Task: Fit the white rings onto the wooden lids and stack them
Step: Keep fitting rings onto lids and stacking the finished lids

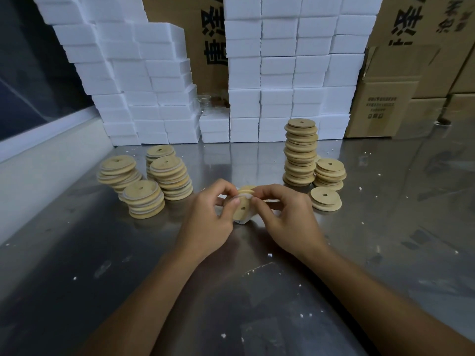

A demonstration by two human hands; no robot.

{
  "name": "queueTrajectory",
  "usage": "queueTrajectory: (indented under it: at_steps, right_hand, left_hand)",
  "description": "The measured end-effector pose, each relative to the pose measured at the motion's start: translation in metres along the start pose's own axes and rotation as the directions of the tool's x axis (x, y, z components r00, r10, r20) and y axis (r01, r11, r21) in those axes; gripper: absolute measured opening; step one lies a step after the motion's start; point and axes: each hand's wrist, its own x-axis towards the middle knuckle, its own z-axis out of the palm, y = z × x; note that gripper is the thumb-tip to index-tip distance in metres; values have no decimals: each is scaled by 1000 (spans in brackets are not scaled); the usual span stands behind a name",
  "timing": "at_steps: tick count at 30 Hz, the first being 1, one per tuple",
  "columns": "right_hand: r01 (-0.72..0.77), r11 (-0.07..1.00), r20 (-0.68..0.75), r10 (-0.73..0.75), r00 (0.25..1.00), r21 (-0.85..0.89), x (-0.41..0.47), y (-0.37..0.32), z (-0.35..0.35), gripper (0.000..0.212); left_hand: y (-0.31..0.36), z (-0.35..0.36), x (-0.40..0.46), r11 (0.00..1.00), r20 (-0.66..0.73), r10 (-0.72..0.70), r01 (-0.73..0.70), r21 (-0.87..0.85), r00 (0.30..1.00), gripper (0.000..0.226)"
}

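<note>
**Two hands on one lid**

Two hands meet over the middle of the steel counter (334, 253), and between them we hold a single wooden lid (241, 209), tilted up on edge just above the surface. Our left hand (208, 222) grips its left side, thumb curled over the face. Our right hand (285, 217) pinches the white ring (245, 196) against the lid's upper rim with its fingertips.

To the left we see four stacks of lids (156, 176) crowded together, white edging showing between some layers. To the right stands a tall stack (300, 152), with two shorter stacks (329, 174) just beside it.

Behind them we see white foam blocks (277, 73) piled high and cardboard boxes (385, 104) at the right.
</note>
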Motion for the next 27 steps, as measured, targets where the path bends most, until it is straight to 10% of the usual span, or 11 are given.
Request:
queueTrajectory:
  at_steps: [27]
  right_hand:
    - [-192, 978, 0, 192, 981, 83, 4, 3, -1, 4]
  left_hand:
    - [-4, 6, -1, 900, 55, -313, 314, -302, 948, 26]
